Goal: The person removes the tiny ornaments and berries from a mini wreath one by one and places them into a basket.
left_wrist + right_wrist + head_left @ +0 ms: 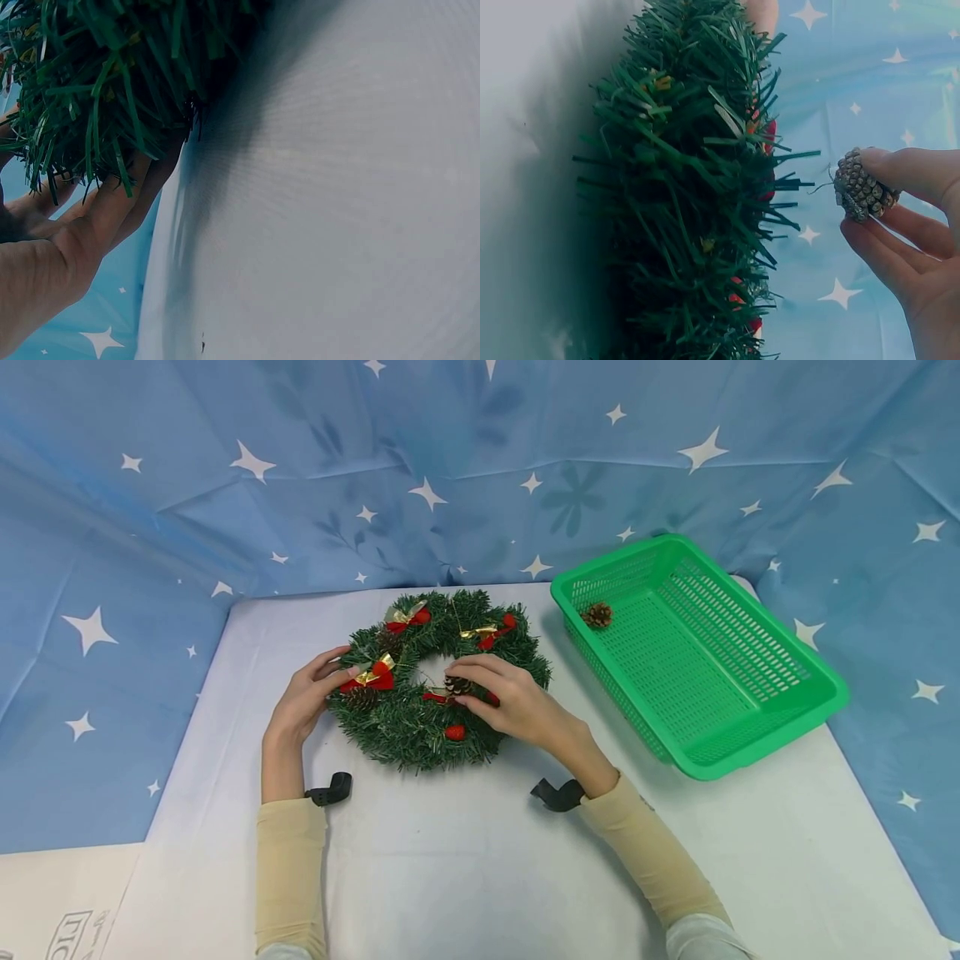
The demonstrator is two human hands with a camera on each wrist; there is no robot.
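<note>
Wreath: the green wreath (390, 735) is on the white-covered desk (450, 877), towards its far side and left of the basket, with a shadow beside it on the cloth.
Left hand: the left hand (303, 693) grips the outer left edge of the wreath, thumb on top beside a red-and-gold bow (369, 675), fingers against the outer side and underneath, as the left wrist view shows.
Right hand: the right hand (504, 693) pinches a loose pine cone (457, 686) between thumb and fingers.
Loose cone: it is above the near part of the wreath's ring, close to the centre hole; the right wrist view shows it apart from the greenery, a thin wire poking out of its end.
Trimmings: two more bows sit on the far half, one far left (408, 617), one far right (487, 633); a red berry-like ornament (454, 732) sits at the near side, and a brown cone (362, 697) beside the left bow.
Basket: the green plastic basket (667, 668) stands at an angle on the right, another pine cone (597, 615) in its far left corner.
Sleeves: beige on both arms, a black device (330, 789) at the left wrist.
Backdrop: blue cloth (480, 485) with white stars.
</note>
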